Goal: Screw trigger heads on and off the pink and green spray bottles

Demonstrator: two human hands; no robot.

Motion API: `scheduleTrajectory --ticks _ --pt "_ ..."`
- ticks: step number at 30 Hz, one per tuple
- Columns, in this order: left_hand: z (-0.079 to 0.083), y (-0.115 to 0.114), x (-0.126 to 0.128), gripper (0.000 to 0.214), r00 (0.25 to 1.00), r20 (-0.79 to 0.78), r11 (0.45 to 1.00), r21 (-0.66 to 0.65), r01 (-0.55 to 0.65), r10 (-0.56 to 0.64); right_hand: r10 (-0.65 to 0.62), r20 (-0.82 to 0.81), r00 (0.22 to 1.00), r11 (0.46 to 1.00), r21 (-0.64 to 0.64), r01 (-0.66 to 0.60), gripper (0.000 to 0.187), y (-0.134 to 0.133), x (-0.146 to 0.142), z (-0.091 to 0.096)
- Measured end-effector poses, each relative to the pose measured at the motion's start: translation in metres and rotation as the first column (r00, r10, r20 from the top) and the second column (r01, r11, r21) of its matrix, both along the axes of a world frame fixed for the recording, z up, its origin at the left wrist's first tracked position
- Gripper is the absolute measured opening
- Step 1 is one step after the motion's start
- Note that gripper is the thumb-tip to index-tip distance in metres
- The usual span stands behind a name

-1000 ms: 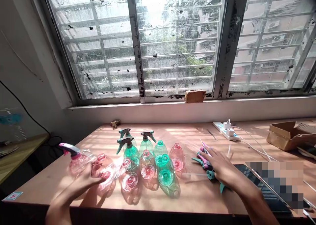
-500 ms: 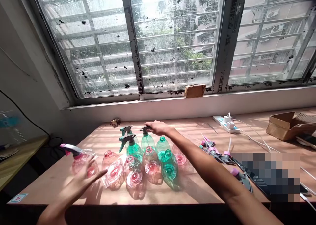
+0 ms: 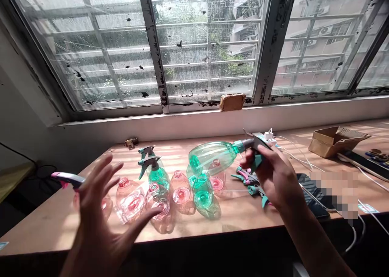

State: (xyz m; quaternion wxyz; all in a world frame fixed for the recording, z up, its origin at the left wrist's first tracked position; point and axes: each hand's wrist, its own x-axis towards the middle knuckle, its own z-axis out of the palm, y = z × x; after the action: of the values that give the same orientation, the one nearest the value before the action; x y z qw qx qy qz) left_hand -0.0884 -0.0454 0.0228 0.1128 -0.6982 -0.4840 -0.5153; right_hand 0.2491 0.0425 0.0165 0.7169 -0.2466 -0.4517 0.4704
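My right hand (image 3: 275, 179) is closed round the trigger head of a green spray bottle (image 3: 211, 158), held sideways in the air above the table with its base pointing left. My left hand (image 3: 101, 206) is raised with fingers spread and holds nothing, in front of several clear pink bottles (image 3: 130, 198). One green bottle with a trigger head (image 3: 153, 172) stands behind the group. Further pink (image 3: 180, 192) and green (image 3: 203, 196) bottles without heads stand or lie together. A pink-headed bottle (image 3: 68, 179) lies at the left, partly hidden by my left hand.
Loose pink and green trigger heads (image 3: 249, 181) lie on the wooden table (image 3: 243, 218) right of the bottles. A dark tablet (image 3: 313, 196), white cables and a power strip (image 3: 269, 137) lie further right. A cardboard box (image 3: 332, 141) sits at the far right below the window.
My right hand has lifted the green spray bottle off the table and tipped it sideways toward the right. My left hand has risen off the pink bottles, fingers spread.
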Motion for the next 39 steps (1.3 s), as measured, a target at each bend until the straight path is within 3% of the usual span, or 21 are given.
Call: scheduleTrajectory --ticks 1,2,5,9,13,16,18,20,23,25,26,28,29,31,33,36,39 --pt "-0.002 0.006 0.024 0.118 0.993 -0.105 0.995 0.073 0.062 -0.054 0.03 -0.042 0.999 0.999 -0.035 -0.031 0.017 -0.017 0.002 -0.008" --pt "-0.005 0.011 0.045 0.12 0.963 -0.231 0.987 0.051 0.152 -0.136 0.037 -0.072 0.997 0.997 -0.062 -0.042 0.021 -0.031 0.004 -0.014" --pt "-0.015 0.022 0.085 0.097 0.893 -0.348 0.953 -0.005 0.304 -0.286 0.078 -0.05 0.996 0.986 -0.141 -0.085 0.025 -0.054 0.013 -0.023" --pt "-0.019 0.025 0.087 0.082 0.858 -0.303 0.884 0.089 0.459 -0.414 0.259 0.181 0.949 0.95 -0.225 -0.217 0.022 -0.053 0.034 -0.022" --pt "-0.015 0.021 0.081 0.097 0.866 -0.205 0.867 0.115 0.485 -0.457 0.448 0.358 0.819 0.888 -0.286 -0.36 0.038 -0.04 0.042 -0.021" --pt "-0.017 0.02 0.084 0.094 0.895 -0.115 0.888 0.12 0.443 -0.431 0.397 0.391 0.83 0.918 -0.197 -0.345 0.053 -0.035 0.032 -0.026" --pt "-0.022 0.021 0.084 0.084 0.92 0.033 0.917 0.101 0.386 -0.391 0.33 0.395 0.858 0.944 -0.13 -0.304 0.047 -0.039 0.026 -0.031" --pt "-0.027 0.023 0.081 0.074 0.905 0.246 0.931 -0.028 0.364 -0.346 0.196 0.427 0.883 0.978 -0.02 -0.207 0.03 -0.046 0.024 -0.036" --pt "-0.031 0.026 0.073 0.074 0.85 0.434 0.839 -0.306 0.451 -0.299 -0.037 0.483 0.875 0.991 0.132 -0.03 0.023 -0.055 0.027 -0.038" --pt "-0.029 0.026 0.073 0.076 0.845 0.397 0.775 -0.378 0.506 -0.358 -0.069 0.463 0.884 0.993 0.119 0.014 0.022 -0.055 0.028 -0.035" --pt "-0.027 0.025 0.074 0.086 0.843 0.348 0.772 -0.359 0.524 -0.411 -0.041 0.429 0.902 0.997 0.077 0.009 0.023 -0.054 0.027 -0.032" --pt "-0.022 0.023 0.081 0.121 0.857 0.179 0.821 -0.247 0.515 -0.483 0.042 0.336 0.941 0.999 -0.029 -0.035 0.027 -0.048 0.026 -0.026" --pt "-0.02 0.022 0.085 0.129 0.874 0.064 0.858 -0.172 0.484 -0.481 0.077 0.292 0.953 0.996 -0.074 -0.058 0.03 -0.045 0.025 -0.023" --pt "-0.016 0.02 0.09 0.113 0.899 -0.151 0.911 -0.039 0.41 -0.411 0.119 0.257 0.959 0.987 -0.138 -0.086 0.035 -0.04 0.025 -0.019" --pt "-0.014 0.021 0.089 0.086 0.904 -0.243 0.933 -0.014 0.359 -0.352 0.113 0.309 0.944 0.984 -0.163 -0.064 0.038 -0.036 0.029 -0.018" --pt "-0.011 0.023 0.076 0.079 0.917 -0.135 0.919 -0.182 0.35 -0.376 -0.014 0.475 0.88 0.999 -0.029 0.032 0.031 -0.035 0.039 -0.021" --pt "-0.013 0.026 0.054 0.07 0.924 0.035 0.87 -0.327 0.37 -0.38 -0.242 0.594 0.767 0.946 0.319 0.052 0.019 -0.036 0.053 -0.023"
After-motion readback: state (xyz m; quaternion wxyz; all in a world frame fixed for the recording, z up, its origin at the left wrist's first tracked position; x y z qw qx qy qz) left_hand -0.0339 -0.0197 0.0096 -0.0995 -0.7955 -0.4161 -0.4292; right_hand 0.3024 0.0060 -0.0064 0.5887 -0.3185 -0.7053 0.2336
